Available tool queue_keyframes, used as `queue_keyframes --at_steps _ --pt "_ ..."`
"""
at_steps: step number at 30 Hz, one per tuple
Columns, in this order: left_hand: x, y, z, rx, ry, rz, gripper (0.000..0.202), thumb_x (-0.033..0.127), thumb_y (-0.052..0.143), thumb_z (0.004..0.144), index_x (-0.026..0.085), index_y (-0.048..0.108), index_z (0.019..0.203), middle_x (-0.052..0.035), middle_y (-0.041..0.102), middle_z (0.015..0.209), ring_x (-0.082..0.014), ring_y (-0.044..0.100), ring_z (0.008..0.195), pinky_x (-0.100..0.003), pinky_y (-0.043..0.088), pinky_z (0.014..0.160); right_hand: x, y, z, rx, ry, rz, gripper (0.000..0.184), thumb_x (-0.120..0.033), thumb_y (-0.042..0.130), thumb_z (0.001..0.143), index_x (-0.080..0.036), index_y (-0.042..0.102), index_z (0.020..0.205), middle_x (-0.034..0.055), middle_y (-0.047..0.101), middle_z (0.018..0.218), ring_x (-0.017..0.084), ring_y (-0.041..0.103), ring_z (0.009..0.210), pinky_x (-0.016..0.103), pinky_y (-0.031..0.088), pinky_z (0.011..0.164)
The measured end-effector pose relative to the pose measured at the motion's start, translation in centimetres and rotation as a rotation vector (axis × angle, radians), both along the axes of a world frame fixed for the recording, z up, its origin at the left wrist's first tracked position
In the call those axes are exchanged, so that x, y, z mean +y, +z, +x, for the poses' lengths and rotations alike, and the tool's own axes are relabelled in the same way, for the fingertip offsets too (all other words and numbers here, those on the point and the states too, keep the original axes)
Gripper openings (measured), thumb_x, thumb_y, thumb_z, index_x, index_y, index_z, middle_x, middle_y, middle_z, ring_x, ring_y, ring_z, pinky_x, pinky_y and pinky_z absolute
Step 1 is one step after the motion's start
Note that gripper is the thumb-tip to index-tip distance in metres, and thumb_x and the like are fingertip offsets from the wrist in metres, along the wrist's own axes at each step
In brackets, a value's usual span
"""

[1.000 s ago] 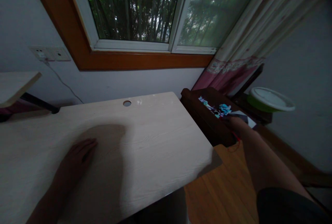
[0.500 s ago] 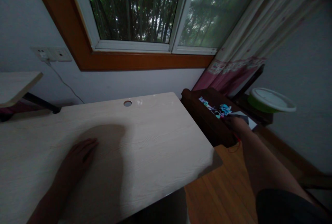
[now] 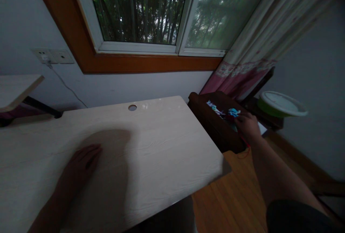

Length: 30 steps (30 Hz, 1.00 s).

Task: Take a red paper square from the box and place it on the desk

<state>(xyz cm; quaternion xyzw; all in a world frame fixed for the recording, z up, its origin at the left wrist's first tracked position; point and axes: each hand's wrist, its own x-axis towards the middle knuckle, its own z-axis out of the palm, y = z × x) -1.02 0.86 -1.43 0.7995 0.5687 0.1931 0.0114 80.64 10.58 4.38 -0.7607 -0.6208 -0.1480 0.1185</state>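
Note:
My left hand [image 3: 81, 164] lies flat on the pale wooden desk [image 3: 151, 146], fingers stretched out, holding nothing. My right hand [image 3: 247, 127] reaches out to the right over a dark brown wooden side table [image 3: 212, 125]. It hovers at a pile of small colourful things [image 3: 225, 112], blue and white among them. Its fingers curl down onto the pile, and the dim light hides whether they grip anything. A thin red string [image 3: 244, 150] hangs at that wrist.
A round cable hole [image 3: 132, 107] sits near the desk's back edge. A window [image 3: 151, 10] and a pink-hemmed curtain [image 3: 242, 71] stand behind. A green bowl with a white lid [image 3: 280, 104] rests on a shelf to the right. Wall sockets [image 3: 52, 56] are at the left.
My right hand has risen a little and moved onto the colourful pile, covering the white sheet it was on. My left hand has stayed put.

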Motion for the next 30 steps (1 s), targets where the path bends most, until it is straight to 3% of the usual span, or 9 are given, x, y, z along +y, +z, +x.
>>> queue_keyframes --at_steps 6,12,15,19,24,27,30 --pt "-0.1 0.0 -0.1 0.018 -0.007 -0.006 0.043 0.043 0.042 0.098 0.021 0.064 0.128 -0.0090 0.061 0.137 -0.0284 0.055 0.126 -0.050 0.042 0.112 -0.4 0.8 -1.8 0.123 -0.078 0.165 0.028 -0.037 0.052 0.093 -0.016 0.067 0.103 0.0165 0.057 0.118 0.027 0.053 0.107 0.032 0.039 0.095" --pt "-0.1 -0.3 -0.2 0.007 -0.014 0.006 0.043 0.043 0.044 0.098 0.020 0.063 0.128 -0.0091 0.061 0.136 -0.0282 0.054 0.127 -0.050 0.040 0.113 -0.7 2.2 -2.6 0.209 -0.191 0.250 0.029 -0.034 0.047 0.095 -0.013 0.063 0.107 0.0205 0.060 0.107 0.030 0.053 0.102 0.037 0.038 0.092" --pt "0.1 -0.5 -0.4 0.012 -0.018 0.003 0.043 0.043 0.043 0.098 0.021 0.064 0.128 -0.0082 0.061 0.136 -0.0277 0.054 0.127 -0.049 0.041 0.113 -1.1 2.3 -2.6 0.092 -0.166 0.208 0.026 -0.033 0.048 0.095 -0.016 0.062 0.109 0.0182 0.058 0.114 0.029 0.053 0.105 0.034 0.039 0.091" --pt "0.2 -0.7 -0.5 0.017 -0.019 0.003 0.042 0.043 0.044 0.097 0.021 0.064 0.128 -0.0078 0.061 0.137 -0.0274 0.054 0.127 -0.048 0.040 0.113 -1.6 1.2 -2.4 -0.032 -0.048 0.003 0.024 -0.036 0.045 0.098 -0.019 0.062 0.101 0.0163 0.058 0.113 0.029 0.055 0.102 0.035 0.039 0.086" --pt "0.2 -0.7 -0.6 0.015 -0.006 -0.001 0.043 0.044 0.044 0.097 0.021 0.064 0.129 -0.0081 0.061 0.137 -0.0283 0.054 0.127 -0.049 0.041 0.112 -1.2 0.0 -1.8 0.180 -0.121 0.104 0.024 -0.042 0.051 0.095 -0.020 0.061 0.098 0.0172 0.065 0.106 0.030 0.058 0.099 0.035 0.041 0.084" --pt "0.2 -0.7 -0.6 0.018 -0.004 -0.003 0.043 0.044 0.042 0.097 0.023 0.065 0.127 -0.0083 0.062 0.136 -0.0285 0.056 0.126 -0.050 0.042 0.111 -0.9 0.4 -1.8 0.332 -0.167 0.129 0.030 -0.048 0.052 0.095 -0.021 0.061 0.102 0.0157 0.067 0.104 0.028 0.061 0.095 0.034 0.042 0.080" --pt "0.2 -0.6 -0.5 0.009 -0.010 0.000 0.042 0.044 0.043 0.097 0.023 0.066 0.127 -0.0080 0.062 0.136 -0.0283 0.056 0.126 -0.049 0.041 0.112 -0.9 1.1 -2.0 0.279 -0.174 0.170 0.031 -0.047 0.047 0.097 -0.020 0.060 0.104 0.0169 0.065 0.110 0.028 0.059 0.098 0.034 0.042 0.085"
